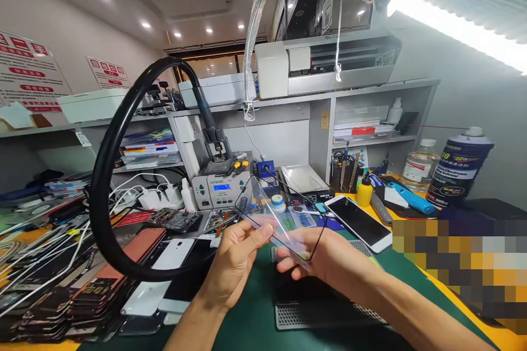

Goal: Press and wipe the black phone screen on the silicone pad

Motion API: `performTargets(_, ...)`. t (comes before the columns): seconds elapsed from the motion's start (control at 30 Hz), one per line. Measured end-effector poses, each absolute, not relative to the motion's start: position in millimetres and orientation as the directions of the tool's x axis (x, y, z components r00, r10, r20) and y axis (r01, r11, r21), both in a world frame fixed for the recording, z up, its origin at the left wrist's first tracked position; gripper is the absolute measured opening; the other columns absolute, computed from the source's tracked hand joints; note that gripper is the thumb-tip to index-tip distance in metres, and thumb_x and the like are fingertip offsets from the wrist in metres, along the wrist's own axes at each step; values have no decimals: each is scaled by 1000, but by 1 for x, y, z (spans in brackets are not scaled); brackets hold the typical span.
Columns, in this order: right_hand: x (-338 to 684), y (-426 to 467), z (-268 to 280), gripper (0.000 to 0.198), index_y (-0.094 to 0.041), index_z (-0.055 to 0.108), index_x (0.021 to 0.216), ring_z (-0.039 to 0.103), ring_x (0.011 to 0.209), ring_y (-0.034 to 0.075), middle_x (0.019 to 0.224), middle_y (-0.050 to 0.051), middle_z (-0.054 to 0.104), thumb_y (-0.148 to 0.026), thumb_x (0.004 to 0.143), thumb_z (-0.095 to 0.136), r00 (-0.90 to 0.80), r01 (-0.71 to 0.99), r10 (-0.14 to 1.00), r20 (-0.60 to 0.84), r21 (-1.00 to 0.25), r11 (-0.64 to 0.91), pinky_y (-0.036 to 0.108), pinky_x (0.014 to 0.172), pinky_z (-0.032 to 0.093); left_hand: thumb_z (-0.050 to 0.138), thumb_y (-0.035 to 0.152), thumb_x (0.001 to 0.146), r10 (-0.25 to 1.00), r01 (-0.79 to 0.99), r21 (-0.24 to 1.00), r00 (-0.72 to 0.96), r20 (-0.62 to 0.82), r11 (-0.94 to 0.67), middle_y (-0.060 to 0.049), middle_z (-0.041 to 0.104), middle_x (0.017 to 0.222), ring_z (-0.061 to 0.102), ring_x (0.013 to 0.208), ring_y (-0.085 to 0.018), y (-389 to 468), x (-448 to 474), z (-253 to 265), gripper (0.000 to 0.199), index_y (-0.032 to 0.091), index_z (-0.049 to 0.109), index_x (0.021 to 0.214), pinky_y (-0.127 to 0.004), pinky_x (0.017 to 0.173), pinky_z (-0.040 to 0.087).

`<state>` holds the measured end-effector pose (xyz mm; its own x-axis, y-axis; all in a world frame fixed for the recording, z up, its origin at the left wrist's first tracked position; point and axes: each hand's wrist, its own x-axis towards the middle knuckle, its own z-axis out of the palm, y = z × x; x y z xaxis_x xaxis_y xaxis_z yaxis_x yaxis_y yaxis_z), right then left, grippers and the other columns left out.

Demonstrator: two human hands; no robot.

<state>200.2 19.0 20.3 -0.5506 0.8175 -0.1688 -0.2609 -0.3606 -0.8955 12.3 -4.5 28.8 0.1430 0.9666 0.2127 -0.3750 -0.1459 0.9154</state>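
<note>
A clear, thin sheet with a black border, like a phone screen protector, is held up tilted in front of me. My left hand pinches its lower left edge between thumb and fingers. My right hand supports the lower right end, its fingers curled behind the sheet and partly seen through it. Below the hands, on the green mat, lies a dark flat device with a perforated grey edge. Right of the sheet rests a white-framed phone with a black screen.
Stacks of phone parts cover the left side. A thick black hose loops up from the hot-air station. A blue spray can, a clear bottle and a yellow bottle stand at right. A lamp hangs overhead.
</note>
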Motion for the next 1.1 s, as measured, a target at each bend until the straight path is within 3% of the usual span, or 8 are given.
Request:
performTargets(0.1,212,23,24,31,-15,68,109,72,87,23,102,11,73,-26,80,65,-293,-244,956,7,-967,-68,35,76,55,80,34,81,976,-304,931,14,216,-202,-5,70,94,57,93,-17,-1,0,29,19,16,78,90,-28,90,44)
performTargets(0.17,220,22,26,36,-18,65,118,70,98,25,114,11,71,-28,84,64,-114,-82,963,245,-968,237,39,84,56,81,36,80,977,-257,943,-36,211,-213,-5,71,93,58,91,-17,1,-6,28,22,16,79,90,-28,89,45)
performTargets(0.27,223,18,25,44,-25,58,132,64,114,28,128,12,63,-30,89,63,-107,291,792,601,-742,603,45,95,55,82,39,78,973,-175,958,-82,215,-226,-6,72,93,59,89,-17,0,-10,27,25,16,80,88,-29,88,46)
performTargets(0.37,218,15,19,60,-25,47,143,56,127,32,140,16,53,-28,87,68,-297,473,586,754,-417,776,49,103,53,83,41,77,961,-81,963,-123,246,-257,-7,72,97,60,91,-19,-1,-7,26,26,16,80,84,-30,87,47)
performTargets(0.5,208,17,10,68,-19,40,147,54,131,33,141,20,51,-24,86,70,-394,528,469,791,-222,819,49,105,54,80,41,81,945,13,952,-119,306,-306,-7,73,98,62,94,-20,-2,-1,23,25,17,79,87,-30,89,47)
performTargets(0.8,204,19,4,62,-18,42,145,62,119,32,130,20,60,-20,89,67,-358,584,415,836,-147,799,50,97,58,79,39,82,918,159,925,-145,368,-346,-8,72,106,65,103,-24,-9,5,18,24,20,77,97,-31,91,48)
performTargets(0.97,205,16,5,63,-17,43,145,64,118,33,130,20,63,-20,86,67,-343,611,371,863,-94,786,50,98,58,80,41,80,924,162,928,-136,357,-335,-8,71,103,65,95,-22,-17,2,19,28,19,77,97,-31,87,49)
performTargets(1.1,209,18,7,56,-12,49,139,65,116,32,127,21,65,-22,87,66,-328,650,380,865,-85,755,49,98,58,76,41,84,929,134,933,-123,350,-334,-7,69,110,63,106,-23,-29,-6,22,27,20,77,101,-29,93,48)
